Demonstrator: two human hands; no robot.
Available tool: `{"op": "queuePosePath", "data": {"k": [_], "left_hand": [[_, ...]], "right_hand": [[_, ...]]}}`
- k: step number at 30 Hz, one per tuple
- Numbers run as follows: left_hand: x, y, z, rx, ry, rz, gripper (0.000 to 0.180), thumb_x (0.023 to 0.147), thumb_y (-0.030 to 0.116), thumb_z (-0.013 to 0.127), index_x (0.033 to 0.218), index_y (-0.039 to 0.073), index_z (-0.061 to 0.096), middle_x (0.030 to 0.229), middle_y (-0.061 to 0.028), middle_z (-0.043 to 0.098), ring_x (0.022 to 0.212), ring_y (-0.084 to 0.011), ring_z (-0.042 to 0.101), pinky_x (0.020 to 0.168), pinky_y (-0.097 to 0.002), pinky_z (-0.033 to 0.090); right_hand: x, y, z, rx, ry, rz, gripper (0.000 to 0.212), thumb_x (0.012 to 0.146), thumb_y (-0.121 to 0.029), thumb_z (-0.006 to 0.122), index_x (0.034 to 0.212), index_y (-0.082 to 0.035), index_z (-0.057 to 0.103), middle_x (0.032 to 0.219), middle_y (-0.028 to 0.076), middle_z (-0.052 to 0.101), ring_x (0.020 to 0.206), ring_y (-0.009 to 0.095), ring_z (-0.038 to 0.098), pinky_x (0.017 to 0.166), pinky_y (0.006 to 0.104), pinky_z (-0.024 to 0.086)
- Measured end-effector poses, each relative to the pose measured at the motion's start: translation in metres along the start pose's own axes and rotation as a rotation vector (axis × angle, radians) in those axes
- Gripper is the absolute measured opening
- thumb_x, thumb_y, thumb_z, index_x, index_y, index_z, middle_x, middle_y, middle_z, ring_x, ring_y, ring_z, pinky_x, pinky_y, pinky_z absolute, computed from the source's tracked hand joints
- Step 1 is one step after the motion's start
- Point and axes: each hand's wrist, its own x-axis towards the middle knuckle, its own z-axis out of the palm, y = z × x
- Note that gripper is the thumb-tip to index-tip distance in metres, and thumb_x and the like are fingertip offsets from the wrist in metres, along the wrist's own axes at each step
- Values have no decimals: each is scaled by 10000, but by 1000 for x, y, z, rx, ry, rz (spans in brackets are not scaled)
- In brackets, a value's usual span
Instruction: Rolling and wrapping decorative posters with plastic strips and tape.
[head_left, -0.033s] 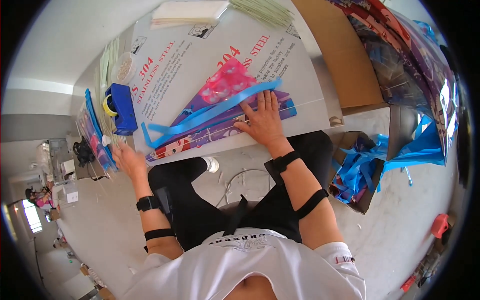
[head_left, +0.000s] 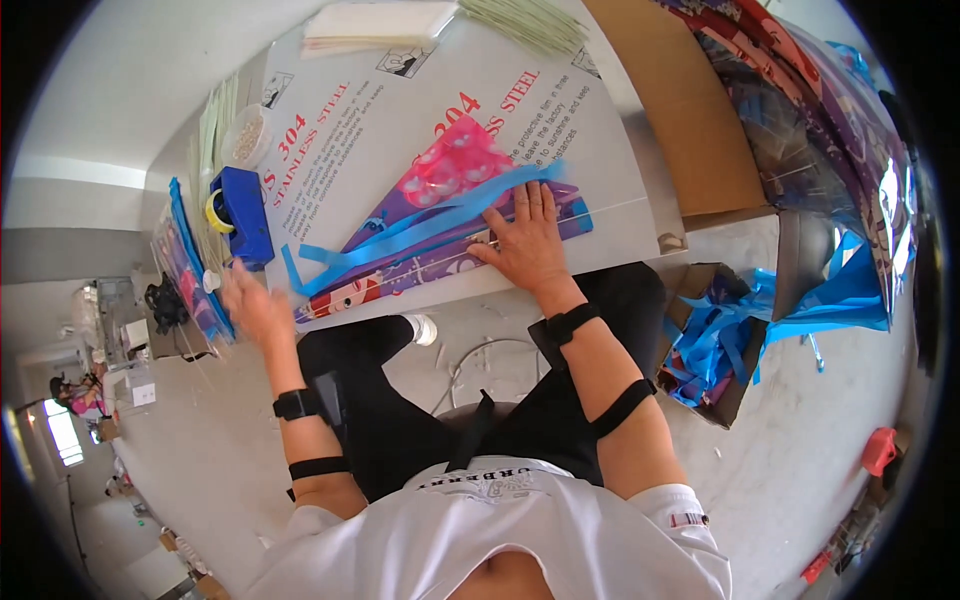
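Note:
My right hand [head_left: 525, 240] lies flat, fingers stretched, on a folded kite-like sheet [head_left: 400, 275] in purple, pink and blue with printed figures. A light blue ribbon [head_left: 430, 222] runs lengthwise over it, passing by my fingertips. A thin pale rod or string lies along the sheet. At the table's left edge my left hand [head_left: 258, 308] is raised, just below a blue tape dispenser [head_left: 243, 220] with a yellow core. Motion smears its fingers, so whether it holds anything cannot be made out.
Thin pale rods [head_left: 205, 150] and a small tub of beads [head_left: 248, 137] sit at the left. White sheets [head_left: 375, 25] and more rods [head_left: 525, 22] lie at the far edge. To the right stand a carton [head_left: 690, 120] and a box of blue ribbons [head_left: 715, 350].
My left hand has shifted slightly up toward the tape dispenser. My right hand and the sheet have stayed in place.

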Motion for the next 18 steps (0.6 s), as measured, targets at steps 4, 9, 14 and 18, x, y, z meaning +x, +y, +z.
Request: {"op": "queuePosePath", "data": {"k": [4, 9, 14, 18], "left_hand": [[34, 107, 14, -771, -221, 326, 520, 765, 188, 701, 1230, 18, 543, 1227, -205, 554, 1151, -331, 522, 1018, -399, 378], [11, 271, -11, -712, -367, 893, 438, 706, 288, 740, 999, -19, 633, 1090, -165, 591, 1051, -364, 531, 898, -453, 426], [-8, 310, 12, -389, -413, 979, 251, 713, 221, 716, 842, 9, 681, 1015, -141, 627, 929, -322, 577, 786, -431, 468], [25, 323, 18, -1264, -1146, 323, 207, 805, 164, 664, 853, -36, 639, 1048, -187, 634, 707, -240, 610, 619, -342, 490]], "right_hand": [[2, -6, 4, 34, 7, -12, 682, 781, -597, 599, 1319, -185, 524, 1357, 291, 405, 1328, 465, 284, 1123, 556, 156], [2, -6, 5, 50, -59, 4, 701, 816, -571, 567, 1373, -160, 452, 1426, 191, 382, 1358, 372, 279, 1124, 551, 139], [2, -5, 10, 63, -7, -7, 640, 840, -459, 559, 1371, -121, 439, 1428, 129, 402, 1340, 309, 321, 1123, 536, 141], [3, -5, 5, -55, -148, 28, 686, 803, -577, 570, 1346, -166, 490, 1426, 199, 384, 1366, 382, 272, 1136, 538, 122]]}}
